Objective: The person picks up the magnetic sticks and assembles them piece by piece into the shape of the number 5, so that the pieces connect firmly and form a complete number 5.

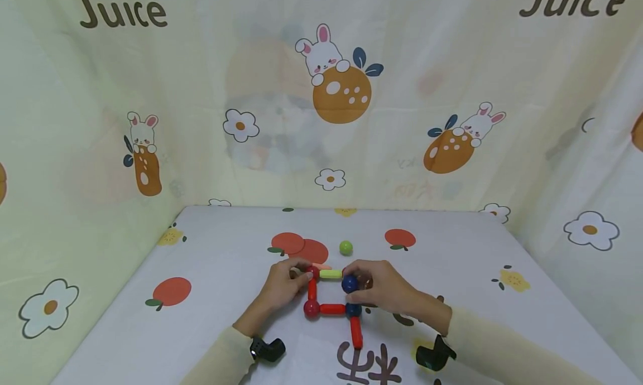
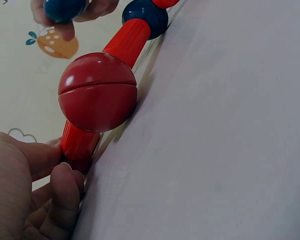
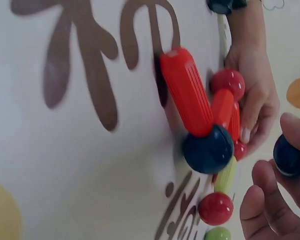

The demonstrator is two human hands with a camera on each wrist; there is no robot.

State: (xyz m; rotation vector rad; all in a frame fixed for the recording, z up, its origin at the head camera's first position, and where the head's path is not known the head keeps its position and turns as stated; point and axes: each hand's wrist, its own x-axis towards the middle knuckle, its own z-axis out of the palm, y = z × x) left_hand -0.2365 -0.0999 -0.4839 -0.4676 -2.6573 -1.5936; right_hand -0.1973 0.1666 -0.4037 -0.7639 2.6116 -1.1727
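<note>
A flat frame of balls and rods lies on the table. A red rod (image 1: 332, 309) joins the near red ball (image 1: 311, 309) to a blue ball (image 1: 354, 309), from which another red rod (image 1: 356, 333) sticks out toward me. A left red rod (image 1: 312, 289) leads to the far red ball (image 1: 313, 272), which my left hand (image 1: 283, 284) pinches. From there a yellow-green rod (image 3: 225, 175) runs to another red ball (image 3: 216, 208). My right hand (image 1: 384, 287) holds a loose blue ball (image 3: 291, 157) between thumb and fingers, just above the frame's right side.
A loose green ball (image 1: 345, 248) lies behind the frame. The white tablecloth (image 1: 226, 262) carries printed fruit and dark lettering. A patterned curtain (image 1: 201, 95) stands around the back and sides of the table.
</note>
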